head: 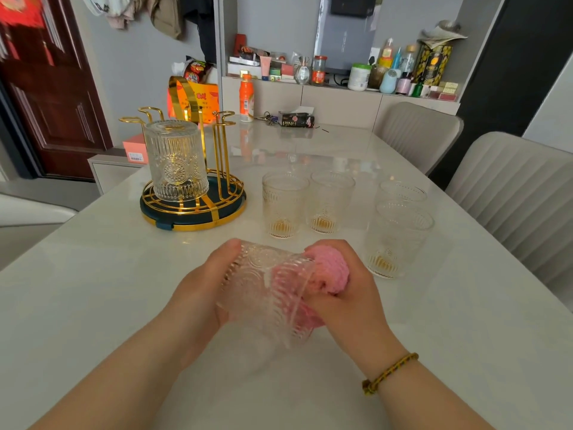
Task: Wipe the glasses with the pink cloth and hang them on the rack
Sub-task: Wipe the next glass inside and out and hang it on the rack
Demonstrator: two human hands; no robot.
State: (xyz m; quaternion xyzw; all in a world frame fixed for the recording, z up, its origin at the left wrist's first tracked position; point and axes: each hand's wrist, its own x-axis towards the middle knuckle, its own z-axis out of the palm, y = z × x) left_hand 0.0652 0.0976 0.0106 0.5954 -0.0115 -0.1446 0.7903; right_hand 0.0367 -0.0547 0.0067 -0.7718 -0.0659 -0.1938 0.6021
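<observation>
My left hand (198, 287) grips a ribbed clear glass (263, 293) lying on its side above the table, mouth turned right. My right hand (350, 293) holds the pink cloth (330, 268), part of it pushed into the glass's mouth. The gold wire rack (192, 209) with a dark round base stands at the left, and one glass (175, 159) hangs upside down on it. Several more glasses stand upright on the table: two in the middle (283, 204) (330, 200) and two at the right (397, 237) (401, 190).
The white table (108, 274) runs back to an orange bottle (246, 97), keys and a dark tissue pack (297, 119). Two grey chairs (511, 193) stand along the right side. A cluttered shelf (341, 72) is behind.
</observation>
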